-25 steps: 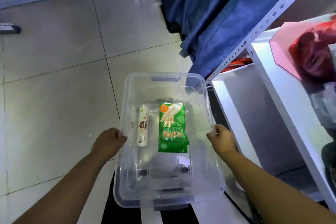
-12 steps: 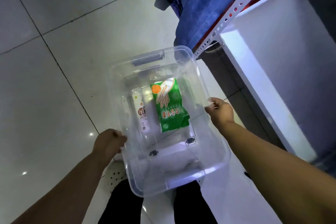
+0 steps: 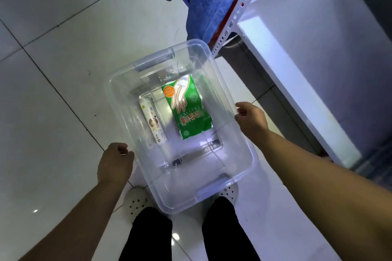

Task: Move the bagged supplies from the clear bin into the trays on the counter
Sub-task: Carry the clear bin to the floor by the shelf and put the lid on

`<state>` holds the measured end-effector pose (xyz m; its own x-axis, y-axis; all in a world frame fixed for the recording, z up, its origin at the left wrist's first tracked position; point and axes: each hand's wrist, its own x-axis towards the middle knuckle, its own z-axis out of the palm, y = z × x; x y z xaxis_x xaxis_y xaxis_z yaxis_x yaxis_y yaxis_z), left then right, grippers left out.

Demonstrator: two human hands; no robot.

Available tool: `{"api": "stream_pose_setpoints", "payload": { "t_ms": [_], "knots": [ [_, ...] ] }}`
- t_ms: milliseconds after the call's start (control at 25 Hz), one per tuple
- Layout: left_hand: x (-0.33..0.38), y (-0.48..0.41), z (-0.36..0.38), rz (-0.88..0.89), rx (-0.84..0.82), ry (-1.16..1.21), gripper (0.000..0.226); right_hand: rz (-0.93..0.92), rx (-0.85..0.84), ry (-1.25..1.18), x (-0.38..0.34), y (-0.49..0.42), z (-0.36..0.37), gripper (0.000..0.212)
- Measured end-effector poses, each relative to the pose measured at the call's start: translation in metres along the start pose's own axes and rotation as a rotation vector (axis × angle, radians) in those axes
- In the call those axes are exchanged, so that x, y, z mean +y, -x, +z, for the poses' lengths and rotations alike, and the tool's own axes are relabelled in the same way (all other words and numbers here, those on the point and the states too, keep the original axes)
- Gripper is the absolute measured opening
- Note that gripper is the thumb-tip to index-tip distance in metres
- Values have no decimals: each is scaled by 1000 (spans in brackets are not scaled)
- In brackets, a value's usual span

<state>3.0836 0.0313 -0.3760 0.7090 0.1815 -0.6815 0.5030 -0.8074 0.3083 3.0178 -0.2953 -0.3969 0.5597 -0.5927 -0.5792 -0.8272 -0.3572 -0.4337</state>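
Lowered since a second ago: clear bin (image 3: 237,155) now down near the floor, between the shoes. Left hand (image 3: 115,161) curled shut on its left rim; right hand (image 3: 251,119) loosening, fingers (image 3: 239,106) half open at the right rim. Green glove bag (image 3: 187,106) and white pack (image 3: 153,123) lying inside, untouched. Likely next: picking bags out.
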Motion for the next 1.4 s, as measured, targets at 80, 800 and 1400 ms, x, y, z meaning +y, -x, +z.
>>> {"api": "stream_pose_setpoints", "payload": {
  "t_ms": [80,800,1400],
  "knots": [
    [21,16,-16,98,-70,58,16,-56,42,-9,-4,25,-25,30],
    [158,189,-98,861,-412,-220,34,533,1111,-127,49,276,-249,44],
    [128,241,-42,879,-470,-242,34,252,773,-328,34,286,-167,27]
  ]
}}
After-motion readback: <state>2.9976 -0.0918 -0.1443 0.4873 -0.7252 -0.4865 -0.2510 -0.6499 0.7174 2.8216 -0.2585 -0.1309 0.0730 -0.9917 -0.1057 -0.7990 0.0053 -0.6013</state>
